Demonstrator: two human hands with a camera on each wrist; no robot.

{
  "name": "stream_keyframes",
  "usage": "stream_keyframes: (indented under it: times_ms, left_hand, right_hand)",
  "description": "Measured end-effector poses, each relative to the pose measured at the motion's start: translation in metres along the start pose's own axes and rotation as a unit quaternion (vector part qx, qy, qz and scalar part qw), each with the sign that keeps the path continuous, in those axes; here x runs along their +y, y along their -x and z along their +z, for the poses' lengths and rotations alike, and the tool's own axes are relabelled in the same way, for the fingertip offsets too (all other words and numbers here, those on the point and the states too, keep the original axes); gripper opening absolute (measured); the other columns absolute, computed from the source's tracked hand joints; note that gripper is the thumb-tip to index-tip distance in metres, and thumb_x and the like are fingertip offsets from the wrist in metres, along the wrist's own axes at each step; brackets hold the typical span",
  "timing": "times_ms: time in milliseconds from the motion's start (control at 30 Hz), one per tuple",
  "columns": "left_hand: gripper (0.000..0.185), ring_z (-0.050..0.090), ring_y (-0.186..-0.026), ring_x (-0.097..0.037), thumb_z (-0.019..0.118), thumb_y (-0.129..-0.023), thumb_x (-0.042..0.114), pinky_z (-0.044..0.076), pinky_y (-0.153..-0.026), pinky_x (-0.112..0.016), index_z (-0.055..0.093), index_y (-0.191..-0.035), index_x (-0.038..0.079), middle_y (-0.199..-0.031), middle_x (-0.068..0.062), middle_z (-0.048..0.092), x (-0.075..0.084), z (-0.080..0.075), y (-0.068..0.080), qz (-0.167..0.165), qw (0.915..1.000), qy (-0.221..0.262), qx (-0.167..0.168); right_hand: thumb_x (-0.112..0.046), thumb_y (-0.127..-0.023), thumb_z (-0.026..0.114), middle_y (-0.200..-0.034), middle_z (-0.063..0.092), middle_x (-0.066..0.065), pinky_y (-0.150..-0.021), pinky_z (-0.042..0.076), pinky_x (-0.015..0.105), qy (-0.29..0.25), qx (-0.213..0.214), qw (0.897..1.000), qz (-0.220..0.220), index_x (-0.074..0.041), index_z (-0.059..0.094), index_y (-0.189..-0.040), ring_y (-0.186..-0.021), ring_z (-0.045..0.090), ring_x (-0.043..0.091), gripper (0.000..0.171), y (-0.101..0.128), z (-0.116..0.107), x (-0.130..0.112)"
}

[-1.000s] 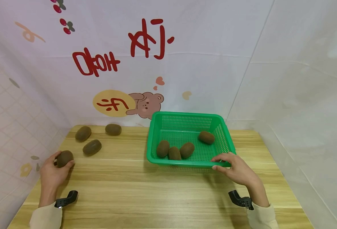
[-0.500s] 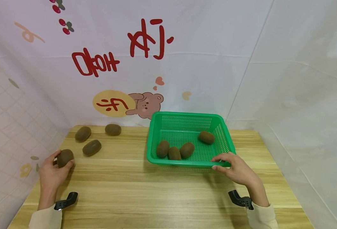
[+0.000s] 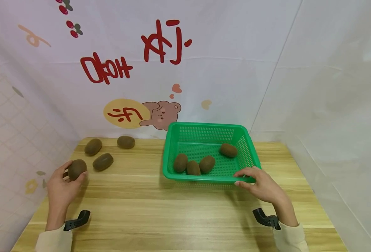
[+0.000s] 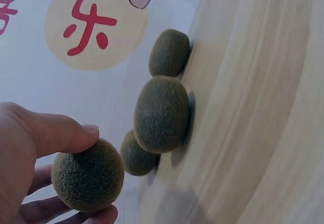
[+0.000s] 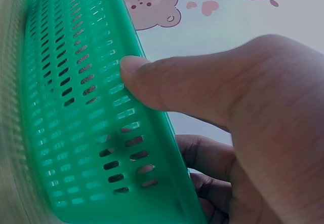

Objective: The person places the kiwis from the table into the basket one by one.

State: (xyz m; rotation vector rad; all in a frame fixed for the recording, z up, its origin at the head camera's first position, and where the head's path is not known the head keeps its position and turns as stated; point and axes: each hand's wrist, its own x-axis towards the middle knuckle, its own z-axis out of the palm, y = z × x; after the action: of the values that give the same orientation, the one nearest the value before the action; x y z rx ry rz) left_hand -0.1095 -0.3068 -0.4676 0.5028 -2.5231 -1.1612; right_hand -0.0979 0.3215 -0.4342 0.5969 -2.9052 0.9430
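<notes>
My left hand (image 3: pixel 62 185) grips a brown kiwi (image 3: pixel 77 169) between thumb and fingers, lifted a little off the left side of the wooden table (image 3: pixel 179 217). In the left wrist view the same kiwi (image 4: pixel 88 176) sits under my thumb. Three more kiwis (image 3: pixel 102 161) (image 3: pixel 93 146) (image 3: pixel 126 141) lie on the table behind it. My right hand (image 3: pixel 261 185) holds the near right rim of the green basket (image 3: pixel 179 129), thumb on the wall (image 5: pixel 76 107), fingers curled under. Several kiwis (image 3: pixel 193 165) lie inside the basket, one (image 3: pixel 228 149) apart at the right.
Printed cloth walls (image 3: pixel 160 70) close in the table at the back, left and right. Black wrist camera mounts (image 3: pixel 76 220) (image 3: pixel 265 218) show near my sleeves.
My left hand has lifted the kiwi slightly and moved it a little right and forward. The right hand stays on the basket rim.
</notes>
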Motion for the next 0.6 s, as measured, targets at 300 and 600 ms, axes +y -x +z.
stream_keyframes:
  times_ms: [300, 600]
  left_hand:
    - [0.069, 0.057, -0.122, -0.043, 0.08, -0.088, 0.017, 0.036, -0.068, 0.004, 0.052, -0.151, 0.009, -0.147, -0.024, 0.053, 0.014, 0.007, 0.005, 0.007, 0.9996, 0.027, 0.0]
    - [0.069, 0.057, -0.127, -0.039, 0.079, -0.091, 0.023, 0.039, -0.073, 0.003, 0.05, -0.153, 0.014, -0.151, -0.018, 0.052, 0.024, 0.016, 0.011, -0.005, 0.9989, 0.042, -0.017]
  right_hand:
    - [-0.029, -0.091, 0.079, -0.105, 0.069, -0.016, -0.082, 0.052, 0.038, -0.007, -0.005, 1.0, 0.009, -0.033, 0.075, -0.109, -0.095, 0.059, 0.019, 0.018, 0.0, -0.001, 0.0]
    - [-0.026, -0.091, 0.079, -0.104, 0.069, -0.016, -0.082, 0.052, 0.039, 0.0, -0.002, 1.0, -0.004, -0.031, 0.076, -0.108, -0.093, 0.06, 0.018, 0.019, 0.0, -0.001, 0.001]
